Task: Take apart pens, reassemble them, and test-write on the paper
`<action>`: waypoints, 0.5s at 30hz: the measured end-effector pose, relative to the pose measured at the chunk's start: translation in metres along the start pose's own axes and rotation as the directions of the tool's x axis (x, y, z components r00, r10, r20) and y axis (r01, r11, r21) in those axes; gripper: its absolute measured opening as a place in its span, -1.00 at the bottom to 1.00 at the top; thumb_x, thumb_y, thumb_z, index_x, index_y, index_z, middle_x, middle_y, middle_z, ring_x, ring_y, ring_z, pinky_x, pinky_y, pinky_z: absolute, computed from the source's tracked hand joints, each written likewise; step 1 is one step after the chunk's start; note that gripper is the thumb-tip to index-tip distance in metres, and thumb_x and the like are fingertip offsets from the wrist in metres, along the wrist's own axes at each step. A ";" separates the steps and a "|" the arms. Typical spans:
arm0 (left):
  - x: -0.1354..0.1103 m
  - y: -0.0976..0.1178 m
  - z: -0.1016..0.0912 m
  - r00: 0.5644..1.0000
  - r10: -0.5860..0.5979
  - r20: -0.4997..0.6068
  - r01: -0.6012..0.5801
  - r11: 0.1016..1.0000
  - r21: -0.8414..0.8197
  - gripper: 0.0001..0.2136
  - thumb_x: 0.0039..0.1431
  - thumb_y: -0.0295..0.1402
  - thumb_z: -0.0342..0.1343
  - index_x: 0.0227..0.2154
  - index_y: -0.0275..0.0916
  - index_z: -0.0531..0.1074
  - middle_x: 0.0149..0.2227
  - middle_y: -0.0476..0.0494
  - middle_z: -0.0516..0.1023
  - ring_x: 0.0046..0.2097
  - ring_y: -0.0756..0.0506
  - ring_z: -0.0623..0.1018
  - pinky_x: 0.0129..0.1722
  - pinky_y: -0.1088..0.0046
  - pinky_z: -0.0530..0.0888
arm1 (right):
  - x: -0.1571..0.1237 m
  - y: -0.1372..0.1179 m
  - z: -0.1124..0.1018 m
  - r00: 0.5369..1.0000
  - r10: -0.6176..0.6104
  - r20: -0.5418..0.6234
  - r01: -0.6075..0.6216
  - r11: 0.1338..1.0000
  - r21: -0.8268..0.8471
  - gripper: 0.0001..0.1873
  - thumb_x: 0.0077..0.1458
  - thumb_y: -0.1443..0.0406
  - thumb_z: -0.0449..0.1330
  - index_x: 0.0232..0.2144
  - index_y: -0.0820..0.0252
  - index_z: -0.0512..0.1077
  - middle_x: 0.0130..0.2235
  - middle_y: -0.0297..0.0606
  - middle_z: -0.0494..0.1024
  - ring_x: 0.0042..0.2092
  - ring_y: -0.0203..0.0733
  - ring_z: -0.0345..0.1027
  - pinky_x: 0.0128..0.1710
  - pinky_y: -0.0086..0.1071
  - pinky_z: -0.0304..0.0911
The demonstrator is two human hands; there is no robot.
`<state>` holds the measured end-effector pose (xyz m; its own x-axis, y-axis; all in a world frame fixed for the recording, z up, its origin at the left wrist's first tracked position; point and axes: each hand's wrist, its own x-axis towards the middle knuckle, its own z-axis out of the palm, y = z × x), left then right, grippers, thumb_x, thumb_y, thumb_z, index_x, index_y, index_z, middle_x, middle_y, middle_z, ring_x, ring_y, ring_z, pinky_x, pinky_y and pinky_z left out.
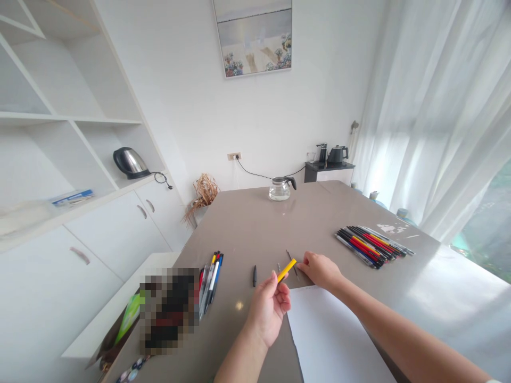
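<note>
My left hand [268, 309] is closed round a yellow pen barrel [287, 269], holding it up over the grey table [255, 223]. My right hand [320, 269] rests on the table just right of it, fingers curled at a thin dark refill [291, 263]; I cannot make out whether it grips it. A small black pen part [254, 275] lies on the table to the left of the hands, and a tiny spring-like piece [279, 266] lies between them. A white sheet of paper [335, 340] lies under my right forearm.
A row of several assembled pens [211, 281] lies at the left, a larger pile of pens [373, 243] at the right. A glass pot [281, 188] stands at the far end. A blurred patch [170, 311] sits near the left edge. White cabinets and a kettle [130, 162] are at left.
</note>
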<state>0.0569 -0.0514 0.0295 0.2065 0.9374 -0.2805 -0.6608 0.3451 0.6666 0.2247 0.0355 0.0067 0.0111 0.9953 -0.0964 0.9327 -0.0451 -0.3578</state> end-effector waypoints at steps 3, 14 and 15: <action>0.000 0.000 0.000 1.000 -0.003 0.021 0.003 1.000 0.007 -0.70 -0.01 -0.21 0.06 -0.33 -0.38 0.39 -0.55 -0.04 0.34 -0.57 0.12 0.32 -0.60 0.64 0.24 | -0.002 0.001 0.001 1.000 0.001 -0.002 -0.001 1.000 0.000 -0.69 -0.06 0.06 0.00 -0.42 0.14 0.36 -0.44 -0.21 0.45 -0.38 -0.15 0.30 -0.51 -0.43 -0.01; 0.001 -0.001 0.000 1.000 0.012 0.008 -0.013 0.999 0.053 -0.70 0.01 -0.21 0.04 -0.31 -0.38 0.37 -0.55 -0.03 0.32 -0.58 0.13 0.30 -0.61 0.64 0.21 | -0.014 0.001 -0.015 0.995 -0.044 -0.086 0.059 0.981 0.184 -0.69 0.03 0.16 -0.10 -0.50 0.21 0.34 -0.47 -0.22 0.41 -0.44 -0.26 0.23 -0.49 -0.44 0.04; 0.001 -0.002 -0.001 1.000 0.021 0.013 -0.022 0.997 0.075 -0.71 0.02 -0.21 0.03 -0.32 -0.37 0.37 -0.55 -0.02 0.32 -0.58 0.13 0.30 -0.61 0.64 0.21 | -0.021 0.000 -0.019 0.994 -0.058 -0.092 0.078 0.971 0.225 -0.66 0.06 0.15 -0.14 -0.48 0.21 0.33 -0.48 -0.24 0.40 -0.45 -0.28 0.22 -0.50 -0.46 0.05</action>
<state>0.0579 -0.0508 0.0273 0.2016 0.9450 -0.2577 -0.6091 0.3270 0.7225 0.2313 0.0161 0.0265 -0.0100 0.9999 0.0107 0.8259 0.0143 -0.5636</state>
